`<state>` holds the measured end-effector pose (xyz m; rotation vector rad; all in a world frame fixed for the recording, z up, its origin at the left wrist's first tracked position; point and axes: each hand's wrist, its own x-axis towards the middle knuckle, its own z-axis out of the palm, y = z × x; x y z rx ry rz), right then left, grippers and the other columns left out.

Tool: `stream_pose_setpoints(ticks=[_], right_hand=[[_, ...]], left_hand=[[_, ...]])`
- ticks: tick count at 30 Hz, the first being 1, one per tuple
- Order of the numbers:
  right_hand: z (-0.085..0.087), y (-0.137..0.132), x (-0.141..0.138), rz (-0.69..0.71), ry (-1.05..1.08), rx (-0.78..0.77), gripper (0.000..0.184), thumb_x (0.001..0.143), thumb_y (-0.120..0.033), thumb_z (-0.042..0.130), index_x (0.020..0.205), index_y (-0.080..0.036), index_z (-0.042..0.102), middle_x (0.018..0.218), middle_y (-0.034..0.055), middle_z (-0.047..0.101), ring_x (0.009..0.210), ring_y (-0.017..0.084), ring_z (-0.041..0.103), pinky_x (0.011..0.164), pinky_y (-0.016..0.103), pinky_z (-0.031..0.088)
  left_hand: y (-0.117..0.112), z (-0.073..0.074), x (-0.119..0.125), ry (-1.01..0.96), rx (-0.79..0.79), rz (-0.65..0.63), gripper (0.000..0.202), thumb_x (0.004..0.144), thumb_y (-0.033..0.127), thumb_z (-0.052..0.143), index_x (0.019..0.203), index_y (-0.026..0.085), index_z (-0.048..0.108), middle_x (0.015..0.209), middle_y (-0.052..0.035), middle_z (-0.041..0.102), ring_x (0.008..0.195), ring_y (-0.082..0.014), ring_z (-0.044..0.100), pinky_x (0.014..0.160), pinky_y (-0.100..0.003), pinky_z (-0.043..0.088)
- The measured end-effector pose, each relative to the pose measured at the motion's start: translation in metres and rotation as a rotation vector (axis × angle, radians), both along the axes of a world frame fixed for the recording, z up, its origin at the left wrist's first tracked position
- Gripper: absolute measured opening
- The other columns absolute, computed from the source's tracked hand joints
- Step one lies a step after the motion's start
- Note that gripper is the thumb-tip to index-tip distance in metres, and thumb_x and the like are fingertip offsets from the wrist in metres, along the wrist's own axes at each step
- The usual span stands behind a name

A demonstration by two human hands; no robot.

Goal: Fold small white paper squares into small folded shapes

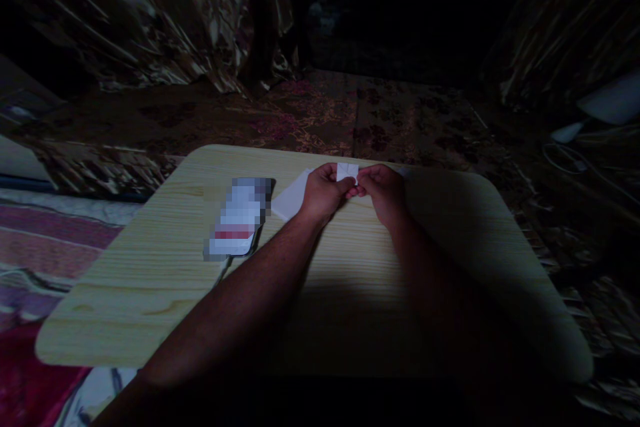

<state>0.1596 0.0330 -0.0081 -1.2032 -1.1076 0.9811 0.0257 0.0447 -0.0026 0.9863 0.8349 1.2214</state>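
A small piece of folded white paper (347, 171) with crease lines is held up between my two hands, over the far part of the table. My left hand (323, 190) pinches its left side, thumb laid across the lower edge. On the opposite side, the closed fingers of my right hand (384, 188) grip the paper's lower right corner. Beside my left hand lies more white paper (291, 197), flat on the table and partly covered by that hand. Fine folds are too dim to make out.
The pale wood-grain table (425, 267) has rounded corners. On its left lies a phone (237, 217) with a blurred screen and a cable (221, 271). Patterned cloth (320, 113) and curtains (200, 7) stand behind. A white lamp-like object (613, 101) is at right; striped bedding (45, 233) at left.
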Motion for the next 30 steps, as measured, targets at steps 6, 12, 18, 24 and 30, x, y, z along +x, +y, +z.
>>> stream_pose_setpoints(ticks=[6,12,18,24,30], right_hand=[[0.0019,-0.0015,-0.0016,-0.005,0.045,0.005,0.019,0.071,-0.032,0.073,0.082,-0.019,0.064,0.060,-0.0030,0.066,0.053,0.012,0.061,0.058,0.026,0.052],[0.0030,-0.0028,-0.0033,-0.025,-0.032,-0.047,0.014,0.070,-0.032,0.069,0.077,-0.020,0.065,0.055,-0.0044,0.062,0.050,0.012,0.056,0.051,0.025,0.046],[0.0048,-0.0048,-0.0017,-0.037,-0.158,-0.034,0.012,0.071,-0.032,0.067,0.072,-0.020,0.066,0.049,-0.0044,0.058,0.047,0.012,0.052,0.048,0.025,0.038],[0.0035,-0.0049,0.0013,-0.025,-0.180,-0.012,0.010,0.071,-0.030,0.065,0.070,-0.020,0.064,0.048,-0.0052,0.056,0.047,0.011,0.049,0.048,0.025,0.035],[0.0039,-0.0052,0.0020,-0.021,-0.176,-0.019,0.008,0.069,-0.028,0.064,0.068,-0.020,0.063,0.047,-0.0056,0.054,0.047,0.011,0.046,0.049,0.025,0.034]], left_hand=[[-0.0001,-0.0008,0.0015,-0.009,0.009,0.026,0.038,0.059,0.024,0.088,0.086,0.015,0.062,0.065,-0.0008,0.070,0.050,-0.0100,0.062,0.051,-0.022,0.048],[-0.0005,-0.0007,0.0022,0.001,0.006,0.068,0.046,0.057,0.023,0.088,0.094,0.016,0.062,0.065,0.0014,0.070,0.048,-0.0096,0.059,0.050,-0.022,0.047],[-0.0034,0.0025,0.0033,0.000,0.000,0.070,0.051,0.055,0.022,0.088,0.097,0.016,0.060,0.068,0.0016,0.070,0.047,-0.0089,0.057,0.049,-0.022,0.045],[-0.0035,0.0006,0.0037,0.021,0.004,0.057,0.049,0.055,0.019,0.086,0.095,0.017,0.060,0.068,0.0031,0.069,0.046,-0.0082,0.056,0.047,-0.020,0.044],[-0.0008,-0.0030,0.0026,0.051,0.007,0.041,0.046,0.057,0.017,0.083,0.097,0.017,0.060,0.071,0.0020,0.070,0.048,-0.0084,0.057,0.046,-0.020,0.044]])
